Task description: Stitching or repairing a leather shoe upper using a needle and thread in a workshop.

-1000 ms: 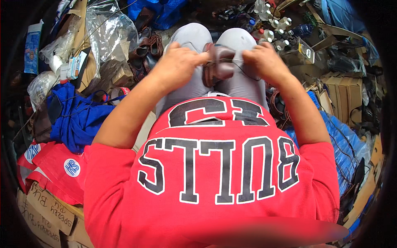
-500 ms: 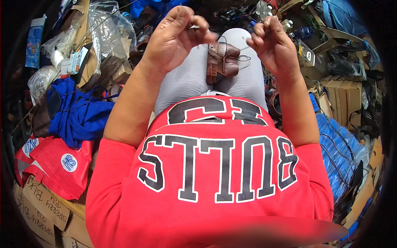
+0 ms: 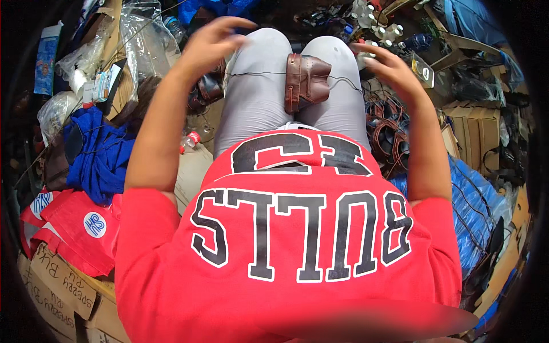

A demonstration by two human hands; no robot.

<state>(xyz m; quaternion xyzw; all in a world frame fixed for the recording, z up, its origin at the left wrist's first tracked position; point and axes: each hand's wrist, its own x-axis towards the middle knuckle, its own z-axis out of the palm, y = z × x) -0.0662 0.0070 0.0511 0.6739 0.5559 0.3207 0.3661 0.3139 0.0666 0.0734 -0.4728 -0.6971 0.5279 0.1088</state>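
While hands (image 3: 394, 71) flank brn shoe (image 3: 315, 81), btls (image 3: 380, 32) show unclear contents.

Showing glossy dark brown on the leather shoe piece (image 3: 311, 83) between twelve and one o'clock. Running black along the thin thread (image 3: 260, 73) across plain pale-grey trousers (image 3: 251, 108) at twelve. Glowing red on the shirt (image 3: 286, 240) at six, carrying black lettering edged in white. Showing deep blue on the cloth (image 3: 103, 154) at nine; bearing blue marks on a white disc over the red bag (image 3: 68, 228) between eight and nine. Shining lighter blue on the plastic sheet (image 3: 472, 194) at three.
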